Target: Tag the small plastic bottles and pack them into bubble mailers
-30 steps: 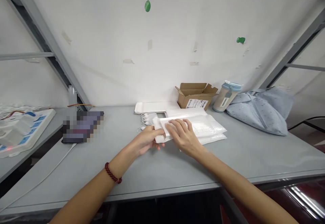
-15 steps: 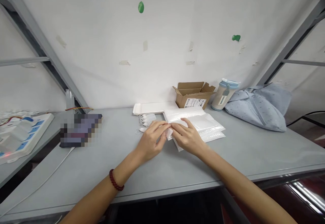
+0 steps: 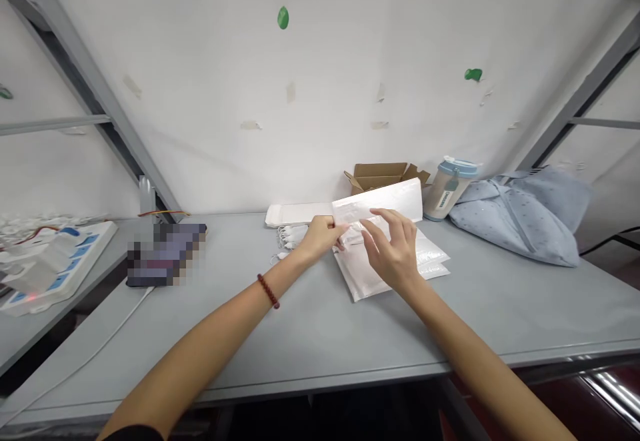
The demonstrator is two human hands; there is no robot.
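My left hand (image 3: 324,234) pinches the left edge of a white padded mailer (image 3: 395,200), which is raised and tilted above the table. Over its lower part is my right hand (image 3: 395,244), thumb and fingers apart; whether a fingertip touches the mailer I cannot tell. More white mailers (image 3: 363,278) lie beneath, partly covered by my right hand and the raised one. To the left of them, behind my left wrist, are several small white pieces with looped cords (image 3: 290,234).
Behind the mailers stands an open cardboard box (image 3: 380,173), with a tumbler (image 3: 449,188) and a blue cloth bag (image 3: 520,218) to its right. A flat white packet (image 3: 300,213) lies by the wall. At left are a blurred-out phone (image 3: 167,254), its cable, and a power strip (image 3: 75,261).
The top mailer has been lifted from the pile and tilted up. My left hand has moved to its left edge, while my right hand has shifted right and opened its fingers.
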